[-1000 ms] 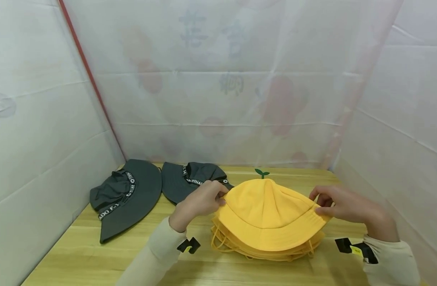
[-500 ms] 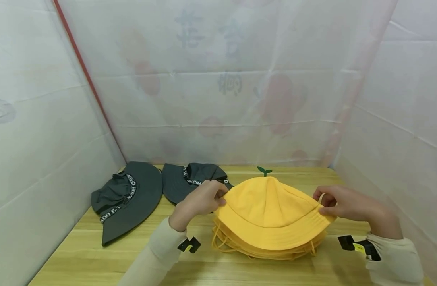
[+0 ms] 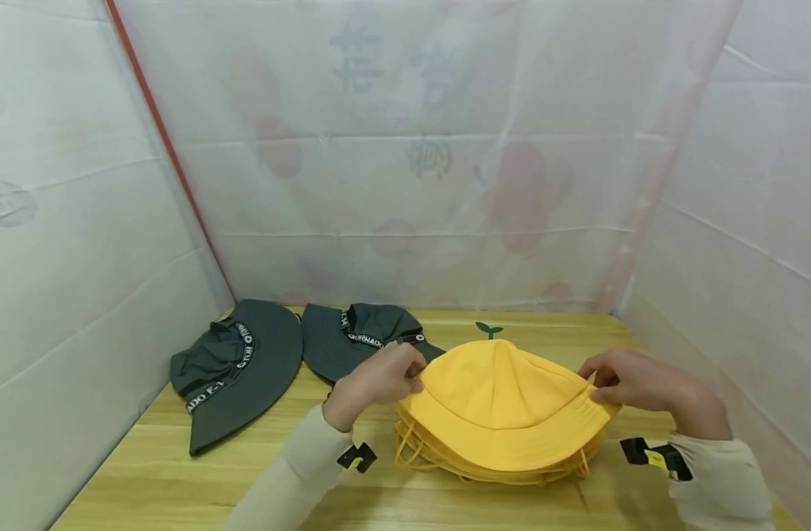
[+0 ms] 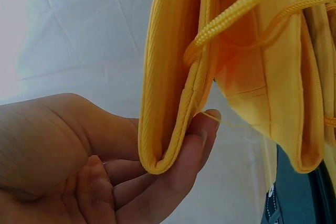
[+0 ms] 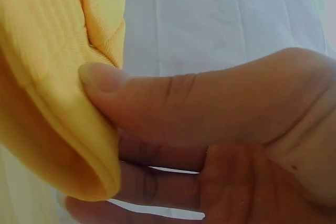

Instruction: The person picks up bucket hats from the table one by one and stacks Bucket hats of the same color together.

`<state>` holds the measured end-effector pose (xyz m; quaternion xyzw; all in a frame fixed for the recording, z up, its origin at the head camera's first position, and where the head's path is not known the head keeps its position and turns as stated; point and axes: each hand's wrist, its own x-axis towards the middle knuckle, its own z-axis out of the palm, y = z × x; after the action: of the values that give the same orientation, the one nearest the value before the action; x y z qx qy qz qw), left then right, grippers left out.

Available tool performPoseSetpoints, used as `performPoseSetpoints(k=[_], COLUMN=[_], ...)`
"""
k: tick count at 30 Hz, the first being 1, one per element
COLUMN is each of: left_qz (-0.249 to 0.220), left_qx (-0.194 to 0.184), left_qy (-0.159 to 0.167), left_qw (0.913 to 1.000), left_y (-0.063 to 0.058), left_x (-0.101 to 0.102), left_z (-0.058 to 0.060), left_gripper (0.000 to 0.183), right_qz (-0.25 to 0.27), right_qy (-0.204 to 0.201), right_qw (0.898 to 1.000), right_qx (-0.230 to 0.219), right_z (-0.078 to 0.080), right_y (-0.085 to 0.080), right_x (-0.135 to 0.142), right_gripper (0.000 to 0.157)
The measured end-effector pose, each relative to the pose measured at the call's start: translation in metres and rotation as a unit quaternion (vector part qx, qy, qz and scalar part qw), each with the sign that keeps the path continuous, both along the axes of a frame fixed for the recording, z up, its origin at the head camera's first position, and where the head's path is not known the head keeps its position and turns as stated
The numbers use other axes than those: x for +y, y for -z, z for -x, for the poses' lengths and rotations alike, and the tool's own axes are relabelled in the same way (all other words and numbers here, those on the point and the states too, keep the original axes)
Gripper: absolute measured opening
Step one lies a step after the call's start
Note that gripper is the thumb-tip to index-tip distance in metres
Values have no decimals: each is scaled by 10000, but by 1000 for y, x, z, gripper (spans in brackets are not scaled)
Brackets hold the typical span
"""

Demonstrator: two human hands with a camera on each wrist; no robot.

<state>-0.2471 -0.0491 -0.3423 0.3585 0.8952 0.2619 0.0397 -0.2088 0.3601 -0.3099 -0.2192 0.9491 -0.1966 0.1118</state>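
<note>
A yellow bucket hat [image 3: 505,398] with a green sprout [image 3: 489,329] on its crown sits over a stack of similar yellow hats [image 3: 439,453]. My left hand [image 3: 379,380] pinches its brim at the left side. At the opposite side my right hand [image 3: 644,382] pinches the brim between thumb and fingers. The left wrist view shows the brim edge [image 4: 152,103] folded between thumb and fingers, and a yellow cord [image 4: 236,17] beside it. Below this brim, a gap parts it from the hat underneath. In the right wrist view, the thumb presses on the yellow brim [image 5: 52,87].
Two dark grey hats with lettered bands lie at the back left: one grey hat [image 3: 246,369] near the left wall, another grey hat [image 3: 339,346] partly behind my left hand. Pale sheeting [image 3: 405,184] encloses the wooden table [image 3: 147,479] at the back and sides.
Over the last half second, the top yellow hat and both hands have come down slightly. Both hands keep their pinch on the brim. The grey hats stay put.
</note>
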Motion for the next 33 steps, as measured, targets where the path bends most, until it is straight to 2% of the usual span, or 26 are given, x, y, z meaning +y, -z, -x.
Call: performPoseSetpoints(k=[7, 11, 18, 26, 33], left_qz=[-159, -171, -159, -124, -58], left_qx=[-79, -45, 45, -35, 68], left_qy=[9, 68, 70, 60, 26], left_qw=[9998, 9998, 9998, 9999, 10000], left_y=[0, 1, 1, 1, 2], left_x=[-3, -3, 0, 2, 3], left_z=[3, 3, 1, 1, 1], left_gripper=[30, 35, 39, 46, 48], right_qz=[154, 62, -224, -275, -288], right_qy=[-82, -94, 143, 327, 425], right_qw=[9998, 9997, 9993, 9990, 9986], right_qx=[124, 204, 251, 142, -76], right_z=[2, 3, 6, 6, 9], right_y=[0, 0, 6, 9, 11], right_x=[4, 3, -3, -4, -7], right_gripper=[37, 35, 31, 32, 35])
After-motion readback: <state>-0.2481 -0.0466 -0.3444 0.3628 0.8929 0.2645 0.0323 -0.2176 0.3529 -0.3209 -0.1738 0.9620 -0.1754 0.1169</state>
